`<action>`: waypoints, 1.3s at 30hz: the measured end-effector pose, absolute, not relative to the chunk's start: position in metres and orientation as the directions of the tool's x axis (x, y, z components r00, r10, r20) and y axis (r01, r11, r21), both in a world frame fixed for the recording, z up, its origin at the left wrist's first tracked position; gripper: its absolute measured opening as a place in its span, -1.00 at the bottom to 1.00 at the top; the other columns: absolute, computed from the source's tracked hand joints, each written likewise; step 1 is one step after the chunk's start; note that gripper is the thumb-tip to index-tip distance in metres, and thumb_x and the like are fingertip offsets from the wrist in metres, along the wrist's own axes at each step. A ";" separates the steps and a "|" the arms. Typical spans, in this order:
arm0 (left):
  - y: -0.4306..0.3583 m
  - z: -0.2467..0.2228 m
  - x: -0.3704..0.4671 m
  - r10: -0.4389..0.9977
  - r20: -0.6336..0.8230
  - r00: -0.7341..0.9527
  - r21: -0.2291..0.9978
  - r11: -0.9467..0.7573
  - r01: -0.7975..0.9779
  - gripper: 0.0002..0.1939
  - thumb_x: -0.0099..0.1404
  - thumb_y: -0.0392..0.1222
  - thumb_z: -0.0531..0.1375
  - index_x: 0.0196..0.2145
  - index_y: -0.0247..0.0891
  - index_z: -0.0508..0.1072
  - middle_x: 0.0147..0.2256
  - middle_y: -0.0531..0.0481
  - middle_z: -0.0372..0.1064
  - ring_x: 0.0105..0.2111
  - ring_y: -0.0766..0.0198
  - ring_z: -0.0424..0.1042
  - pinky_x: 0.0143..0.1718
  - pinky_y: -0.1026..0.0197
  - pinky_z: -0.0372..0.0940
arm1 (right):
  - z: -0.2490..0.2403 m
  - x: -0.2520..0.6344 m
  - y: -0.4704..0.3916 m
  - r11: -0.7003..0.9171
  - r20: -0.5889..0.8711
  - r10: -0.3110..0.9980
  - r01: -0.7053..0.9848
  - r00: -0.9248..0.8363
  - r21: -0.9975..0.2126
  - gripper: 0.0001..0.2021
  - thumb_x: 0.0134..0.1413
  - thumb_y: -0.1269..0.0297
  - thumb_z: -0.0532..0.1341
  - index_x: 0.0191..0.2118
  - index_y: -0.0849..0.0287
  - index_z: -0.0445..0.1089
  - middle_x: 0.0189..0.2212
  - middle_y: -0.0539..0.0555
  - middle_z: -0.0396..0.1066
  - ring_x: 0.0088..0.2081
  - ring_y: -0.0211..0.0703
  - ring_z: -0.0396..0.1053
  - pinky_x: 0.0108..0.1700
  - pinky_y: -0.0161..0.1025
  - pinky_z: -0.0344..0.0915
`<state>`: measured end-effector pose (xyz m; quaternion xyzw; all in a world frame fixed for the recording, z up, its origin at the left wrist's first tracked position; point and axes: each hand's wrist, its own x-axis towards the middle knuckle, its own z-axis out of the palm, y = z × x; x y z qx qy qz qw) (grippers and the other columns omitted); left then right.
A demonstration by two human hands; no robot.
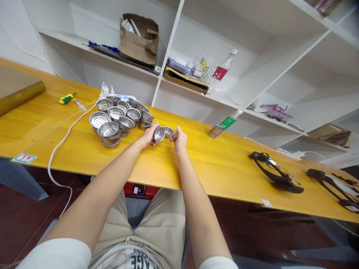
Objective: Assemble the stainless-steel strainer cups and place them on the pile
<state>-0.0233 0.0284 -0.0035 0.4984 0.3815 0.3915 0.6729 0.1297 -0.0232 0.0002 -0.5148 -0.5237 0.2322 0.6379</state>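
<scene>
My left hand (149,137) is closed around a small perforated metal cup (159,135), tilted so its open side faces me. Just beyond and to the right, a second perforated cup (168,131) sits between my two hands. My right hand (179,139) is curled with the thumb up, its fingers close to that second cup. Whether they touch it, or pinch something small, I cannot make out. To the left of my left hand stand several stacks of the same cups (108,129), clustered together.
A short cup stack (215,131) stands right, beside a green-labelled bottle (228,121). Black headsets (276,173) lie further right. A white cable (60,144) runs over the left edge, near a screwdriver (66,98). Shelves with a cardboard box (138,46) rise behind.
</scene>
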 end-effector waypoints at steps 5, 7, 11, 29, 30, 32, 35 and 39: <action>0.026 0.002 -0.027 0.892 -0.119 0.436 0.940 0.243 -0.240 -0.45 0.21 0.36 0.26 -0.27 -0.25 0.46 -0.55 0.02 0.44 -0.67 0.33 0.38 -0.66 0.33 0.25 | 0.001 0.140 -0.034 0.092 0.446 0.845 0.741 0.295 -0.666 -0.35 0.31 -0.21 0.13 -0.69 0.08 0.03 -0.70 -0.04 0.03 -0.56 -0.25 0.10 -0.43 -0.22 0.03; 0.026 0.003 -0.029 0.883 -0.143 0.446 0.932 0.271 -0.239 -0.54 0.23 0.24 0.27 -0.23 -0.25 0.45 -0.50 0.00 0.48 -0.63 0.30 0.45 -0.63 0.32 0.30 | 0.001 0.138 -0.037 0.000 0.401 0.884 0.859 0.239 -0.512 -0.38 0.34 -0.12 0.13 -0.70 0.10 0.17 -0.70 0.01 0.18 -0.53 -0.20 0.20 -0.40 -0.21 0.02; 0.028 0.004 -0.032 0.888 -0.214 0.406 0.951 0.284 -0.120 -0.63 0.27 0.12 0.19 -0.20 -0.26 0.41 -0.49 -0.05 0.50 -0.65 0.20 0.49 -0.65 0.27 0.31 | -0.002 0.135 -0.038 -0.044 0.255 0.959 0.955 0.123 -0.294 -0.46 0.33 -0.06 0.16 -0.62 0.12 0.44 -0.58 0.15 0.45 -0.44 -0.09 0.37 -0.37 -0.20 0.05; 0.036 -0.004 -0.050 0.931 0.276 0.238 0.736 -0.364 0.571 -0.83 0.23 -0.18 0.20 -0.35 -0.23 0.59 -0.35 -0.18 0.59 -0.28 0.05 0.55 -0.18 0.15 0.39 | -0.012 0.146 -0.033 0.060 0.464 0.880 0.943 0.105 -0.327 -0.75 0.35 0.26 0.14 -0.09 0.18 0.56 -0.09 0.23 0.57 -0.14 0.00 0.50 -0.09 -0.18 0.34; 0.036 -0.003 -0.050 0.929 0.287 0.234 0.700 -0.370 0.611 -0.81 0.24 -0.19 0.19 -0.32 -0.24 0.61 -0.27 -0.23 0.61 -0.21 0.01 0.56 -0.12 0.13 0.39 | -0.016 0.147 -0.030 0.084 0.492 0.864 0.934 0.106 -0.347 -0.73 0.35 0.29 0.14 0.02 0.21 0.52 0.00 0.26 0.54 -0.10 0.01 0.50 -0.03 -0.16 0.36; 0.036 -0.001 -0.050 0.938 0.271 0.216 0.663 -0.345 0.664 -0.77 0.25 -0.19 0.18 -0.25 -0.26 0.63 -0.21 -0.30 0.62 -0.16 -0.05 0.56 -0.08 0.08 0.38 | -0.022 0.150 -0.025 0.129 0.507 0.858 0.920 0.083 -0.370 -0.66 0.33 0.33 0.15 0.15 0.23 0.46 0.13 0.29 0.47 -0.06 0.00 0.49 0.06 -0.12 0.37; 0.034 0.001 -0.049 0.948 0.250 0.197 0.633 -0.314 0.707 -0.74 0.25 -0.23 0.19 -0.17 -0.28 0.63 -0.18 -0.33 0.61 -0.13 -0.09 0.56 -0.06 0.05 0.38 | -0.029 0.151 -0.020 0.153 0.468 0.883 0.920 0.037 -0.361 -0.64 0.32 0.35 0.17 0.17 0.22 0.44 0.16 0.27 0.45 -0.07 -0.03 0.49 0.09 -0.12 0.36; 0.033 0.002 -0.050 0.947 0.252 0.197 0.597 -0.313 0.738 -0.74 0.24 -0.26 0.21 -0.14 -0.25 0.63 -0.14 -0.30 0.61 -0.10 -0.07 0.56 -0.04 0.08 0.39 | -0.031 0.149 -0.017 0.090 0.435 0.898 0.940 0.067 -0.330 -0.81 0.33 0.31 0.19 -0.06 0.18 0.52 -0.04 0.22 0.54 -0.13 -0.05 0.48 -0.01 -0.17 0.36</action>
